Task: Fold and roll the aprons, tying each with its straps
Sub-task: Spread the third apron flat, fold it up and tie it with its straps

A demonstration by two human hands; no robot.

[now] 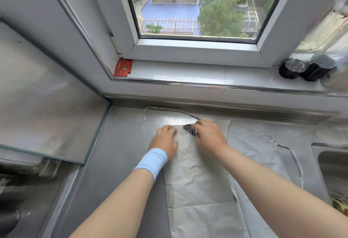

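Note:
A pale grey apron (197, 177) lies folded into a long strip on the steel counter, running from the near edge toward the window. Its neck strap (162, 108) loops on the counter beyond the far end. A dark striped patch (189, 129) shows at that far end. My left hand (165, 140), with a light blue wristband, rests on the far left corner of the strip, fingers curled down onto the cloth. My right hand (208, 134) sits on the far right corner, fingers bent over the fabric beside the striped patch. A side strap (294, 160) trails to the right.
More pale apron cloth (252, 143) spreads under the strip to the right. A sink (333, 173) is at the right edge. A glass panel (47, 106) leans at left. On the window sill are a red packet (123, 67) and dark-capped bottles (308, 68).

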